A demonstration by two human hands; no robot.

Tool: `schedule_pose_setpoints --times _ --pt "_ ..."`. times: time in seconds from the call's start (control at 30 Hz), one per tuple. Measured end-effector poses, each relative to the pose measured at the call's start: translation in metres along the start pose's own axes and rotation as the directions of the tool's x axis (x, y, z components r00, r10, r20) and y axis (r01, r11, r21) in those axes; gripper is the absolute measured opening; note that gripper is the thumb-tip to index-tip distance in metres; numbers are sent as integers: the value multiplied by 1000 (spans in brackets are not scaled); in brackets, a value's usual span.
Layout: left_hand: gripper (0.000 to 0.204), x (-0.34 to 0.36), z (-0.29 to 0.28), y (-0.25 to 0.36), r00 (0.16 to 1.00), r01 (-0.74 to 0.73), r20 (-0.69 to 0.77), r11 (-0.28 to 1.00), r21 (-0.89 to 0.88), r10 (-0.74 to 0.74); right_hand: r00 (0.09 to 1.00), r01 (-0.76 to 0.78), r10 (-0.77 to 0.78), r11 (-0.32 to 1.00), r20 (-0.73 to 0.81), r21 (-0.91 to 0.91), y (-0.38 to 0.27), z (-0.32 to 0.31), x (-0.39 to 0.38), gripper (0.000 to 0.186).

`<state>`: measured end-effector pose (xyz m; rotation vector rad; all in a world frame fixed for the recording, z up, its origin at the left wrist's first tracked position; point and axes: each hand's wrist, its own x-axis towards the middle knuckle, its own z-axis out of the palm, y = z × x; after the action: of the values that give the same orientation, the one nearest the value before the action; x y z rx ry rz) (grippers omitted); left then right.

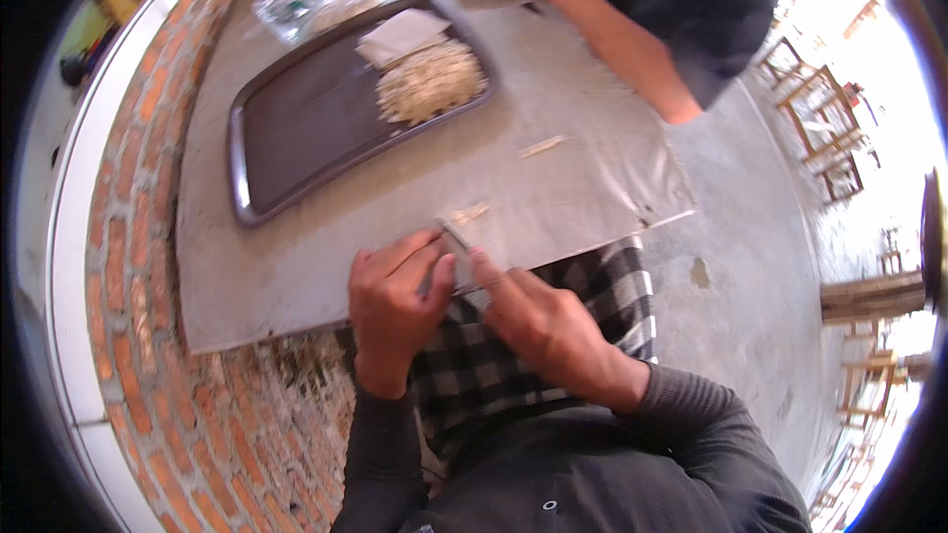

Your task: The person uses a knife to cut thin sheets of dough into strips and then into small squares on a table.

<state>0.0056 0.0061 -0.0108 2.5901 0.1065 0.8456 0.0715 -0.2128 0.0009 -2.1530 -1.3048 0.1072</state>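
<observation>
At the table's near edge, my left hand (395, 281) is closed, thumb against its bent fingers. What it pinches is too small and blurred to make out. Close beside it on the right, my right hand (553, 331) is closed around a tool with a thin grey blade (456, 238), whose tip points away from me toward the left fingertips. Just beyond the blade, a few pale slivers (468, 213) lie on the tabletop. Farther right rests a short pale stick (541, 146). The tool's handle is hidden in my right hand.
A dark tray (296, 138) on the grey table (583, 192) holds a heap of pale small pieces (432, 82) and a folded pale cloth or paper (403, 37). Clear plastic bags (321, 8) lie behind it. Another person's arm (617, 39) reaches over the far right; a brick wall (143, 296) borders the left.
</observation>
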Motion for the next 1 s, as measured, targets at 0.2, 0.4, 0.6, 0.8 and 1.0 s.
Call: schedule_pose_setpoints --times 0.2,0.4,0.6,0.8,1.0 --pt "21 -7 -3 -5 999 29 14 999 39 -29 999 42 -40 991 24 -125 -8 10 6 78" --pt "25 -4 7 2 995 92 32 996 -1 -92 994 50 -54 997 -91 -51 1 19 10 68" --pt "29 -8 3 2 994 99 47 995 -21 -97 992 55 -55 998 -109 -11 -1 14 -9 65" --pt "29 -7 5 1 996 89 36 995 -40 -88 994 34 -18 989 -112 142 12 1 -28 71" --pt "19 -2 -1 -6 992 115 61 986 -123 -108 943 -87 143 978 -302 189 43 -21 -36 75"
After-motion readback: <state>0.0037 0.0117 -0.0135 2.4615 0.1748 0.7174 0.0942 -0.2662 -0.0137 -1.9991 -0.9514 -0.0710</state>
